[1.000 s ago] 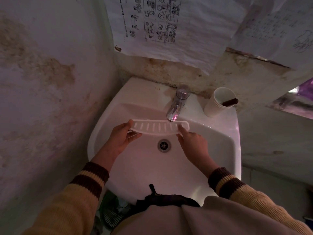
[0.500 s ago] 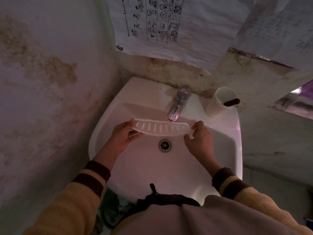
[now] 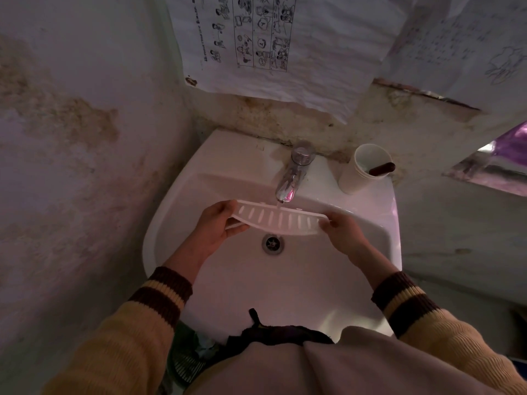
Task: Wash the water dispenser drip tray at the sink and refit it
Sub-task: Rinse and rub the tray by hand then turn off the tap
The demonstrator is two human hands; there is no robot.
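A white slotted drip tray [image 3: 278, 219] is held level over the basin of the white sink [image 3: 199, 166], just under the spout of the chrome tap [image 3: 292, 178]. My left hand [image 3: 219, 228] grips the tray's left end, thumb on top. My right hand [image 3: 343, 230] pinches its right end. The drain [image 3: 272, 243] lies directly below the tray. Whether water is running cannot be told.
A white cup [image 3: 360, 173] with a dark-handled item in it stands on the sink's back right corner. Stained walls close in on the left and behind, with paper sheets [image 3: 271, 38] hung above. A green basket [image 3: 185, 363] sits below the sink's front left.
My right hand has slid from under the tray's middle out to its right end and taken hold there. The tray has stayed under the tap.
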